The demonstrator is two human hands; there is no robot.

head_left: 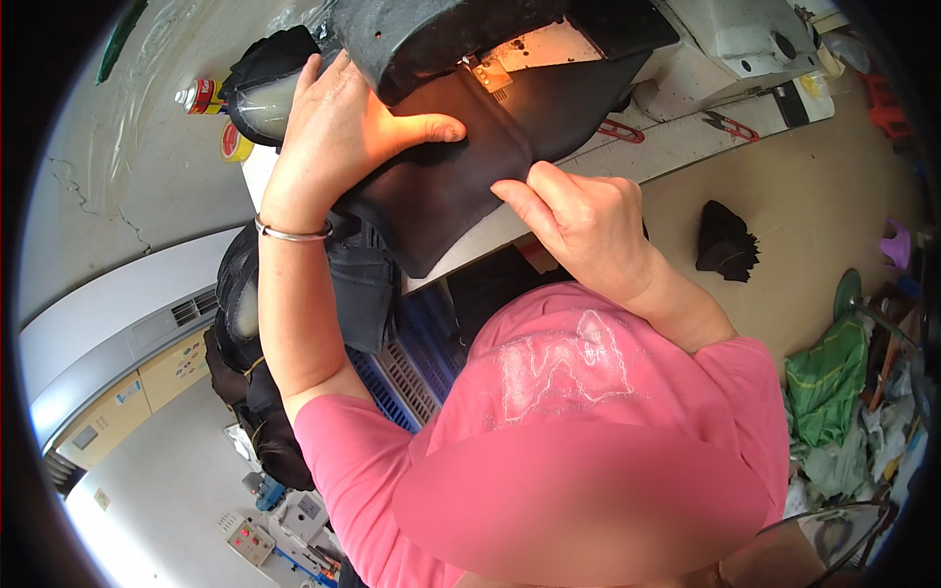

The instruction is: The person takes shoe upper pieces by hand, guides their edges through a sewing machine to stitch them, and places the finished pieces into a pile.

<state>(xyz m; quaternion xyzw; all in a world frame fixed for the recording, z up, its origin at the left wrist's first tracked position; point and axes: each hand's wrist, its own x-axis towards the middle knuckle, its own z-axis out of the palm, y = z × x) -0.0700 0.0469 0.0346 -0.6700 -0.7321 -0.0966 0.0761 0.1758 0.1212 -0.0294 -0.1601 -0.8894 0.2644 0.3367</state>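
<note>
A black fabric piece [431, 186] with a raised seam lies under the sewing machine [412, 49], where a lamp lights the metal presser foot [490, 73]. My left hand [343, 127] rests on the fabric's left part, with its fingers stretched and its thumb out to the right. The left fingertips are partly hidden beside the machine head. At the fabric's near edge, by the end of the seam, my right hand [588, 220] is closed in a pinch on the cloth.
Red-handled thread snips [730, 125] and another red tool [620, 131] lie on the table's right side. Left of the machine are a spray can [201, 96] and yellow tape [233, 142]. Dark fabric pieces [363, 284] hang below left; a blue crate [397, 377] stands underneath.
</note>
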